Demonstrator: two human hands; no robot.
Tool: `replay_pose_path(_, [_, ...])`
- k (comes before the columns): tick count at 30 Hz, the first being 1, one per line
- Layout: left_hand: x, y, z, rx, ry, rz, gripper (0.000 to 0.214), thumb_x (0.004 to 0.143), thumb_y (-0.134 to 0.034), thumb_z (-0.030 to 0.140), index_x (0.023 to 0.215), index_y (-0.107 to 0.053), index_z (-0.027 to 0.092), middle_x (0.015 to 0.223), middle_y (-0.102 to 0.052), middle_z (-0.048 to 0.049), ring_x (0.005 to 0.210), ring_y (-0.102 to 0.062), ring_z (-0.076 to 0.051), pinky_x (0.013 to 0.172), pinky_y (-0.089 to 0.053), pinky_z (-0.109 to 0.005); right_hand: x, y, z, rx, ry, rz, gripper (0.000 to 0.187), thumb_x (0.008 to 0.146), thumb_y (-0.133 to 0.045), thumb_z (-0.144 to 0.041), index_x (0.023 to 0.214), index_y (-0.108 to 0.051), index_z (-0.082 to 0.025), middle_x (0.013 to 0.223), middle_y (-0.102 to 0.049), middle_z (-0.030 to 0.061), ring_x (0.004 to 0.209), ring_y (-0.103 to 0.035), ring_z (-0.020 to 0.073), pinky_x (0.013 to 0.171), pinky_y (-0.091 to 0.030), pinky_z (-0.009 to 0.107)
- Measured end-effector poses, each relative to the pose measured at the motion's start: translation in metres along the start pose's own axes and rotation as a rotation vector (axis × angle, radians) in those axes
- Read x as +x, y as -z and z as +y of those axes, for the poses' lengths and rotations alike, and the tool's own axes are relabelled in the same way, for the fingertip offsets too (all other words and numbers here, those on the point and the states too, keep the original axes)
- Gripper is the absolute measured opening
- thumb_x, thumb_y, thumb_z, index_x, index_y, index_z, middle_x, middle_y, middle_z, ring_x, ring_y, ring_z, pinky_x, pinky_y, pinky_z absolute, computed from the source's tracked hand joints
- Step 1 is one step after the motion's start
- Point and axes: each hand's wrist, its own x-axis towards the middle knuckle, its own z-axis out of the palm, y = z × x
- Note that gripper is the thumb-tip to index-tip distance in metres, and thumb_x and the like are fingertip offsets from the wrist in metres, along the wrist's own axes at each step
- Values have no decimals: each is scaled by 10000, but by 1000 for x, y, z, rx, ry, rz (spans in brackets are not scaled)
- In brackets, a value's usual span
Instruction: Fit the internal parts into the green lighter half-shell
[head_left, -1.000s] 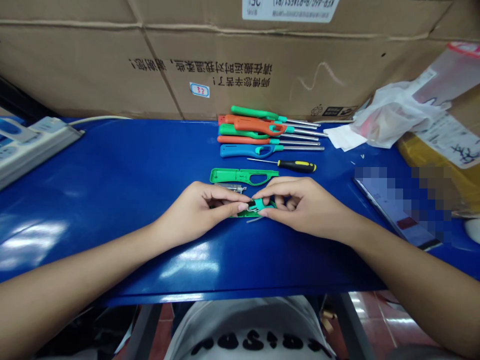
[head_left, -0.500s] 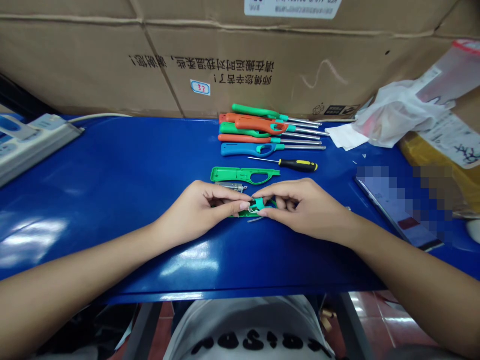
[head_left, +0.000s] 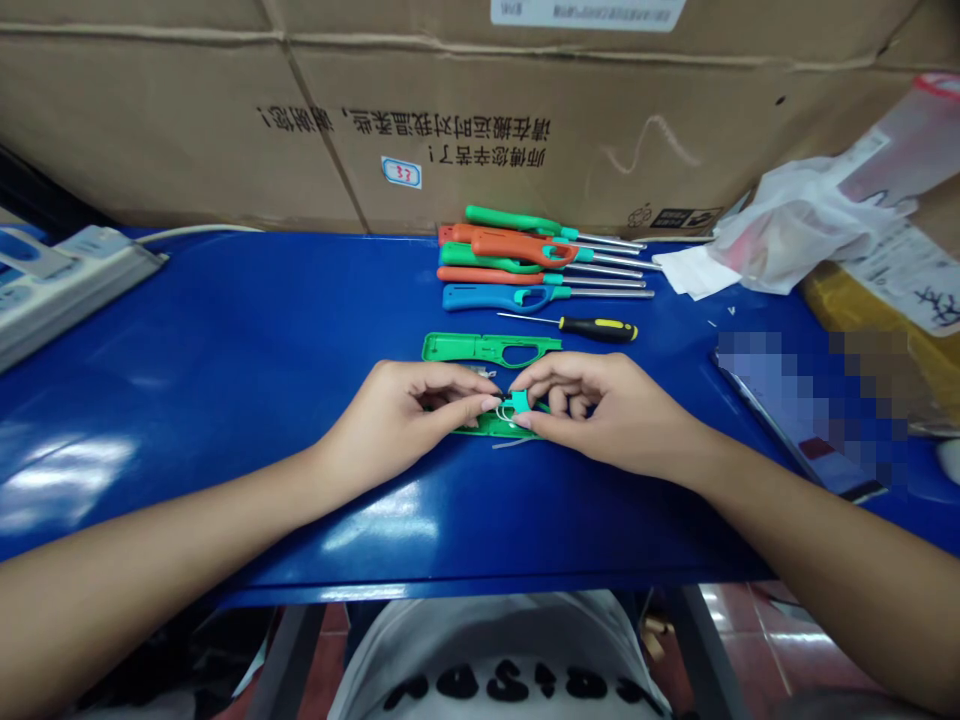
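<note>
My left hand [head_left: 405,420] and my right hand [head_left: 600,405] meet over a green lighter half-shell [head_left: 487,427] lying on the blue table [head_left: 247,340]. The right thumb and forefinger pinch a small teal trigger piece [head_left: 517,403] with a wire spring at its left. My left fingertips press on the shell beside it. Just behind lies the other green half-shell [head_left: 491,349], and a small metal part [head_left: 480,372] peeks out by my left hand. Most of the near shell is hidden under my fingers.
Several long-nosed lighters [head_left: 525,265] in green, orange and blue lie in a row at the back, with a yellow-and-black screwdriver [head_left: 592,328] in front. A power strip [head_left: 60,290] is far left. Plastic bags [head_left: 810,220] and a flat device [head_left: 795,400] lie right. Cardboard boxes [head_left: 450,110] wall the back.
Both hands shifted slightly away from me with the parts; the right fingers lifted the teal trigger piece a little off the shell. Everything else stayed put.
</note>
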Motion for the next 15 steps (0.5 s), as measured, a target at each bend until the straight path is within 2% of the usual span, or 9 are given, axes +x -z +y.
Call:
replay_pose_path(3, [0,2,1,91,-134,-8,120,875,-784,265,954,-839,194,954,-815,-49,863,-764,-166,775,-608,-229,0,0,0,12,-8,10,215,831,-743,-271,1010,-742,-153,625,-511,-73,511,-412,44,453,-341,184])
replay_pose_path(5, [-1,4,3,138,-196,-26,148,883,-769,239,1008,-833,193,997,-795,-58,891,-750,-158,785,-600,-230,0,0,1,31,-23,12,211,826,-741,-271,1000,-742,-151,618,-497,-76,508,-405,43,449,-334,183])
replay_pose_path(9, [-1,5,5,248,-243,-86,247,879,-753,212,1119,-804,186,1052,-732,-73,911,-715,-152,735,-576,-228,0,1,3,28,-39,1,214,814,-755,-300,965,-736,-150,614,-500,-73,521,-421,47,461,-352,181])
replay_pose_path(15, [-2,5,4,317,-327,-153,312,884,-739,187,1191,-768,138,1043,-668,-81,960,-678,-161,837,-564,-265,-1,2,4,-4,-51,-9,186,803,-749,-296,919,-734,-151,588,-488,-77,507,-406,46,460,-346,184])
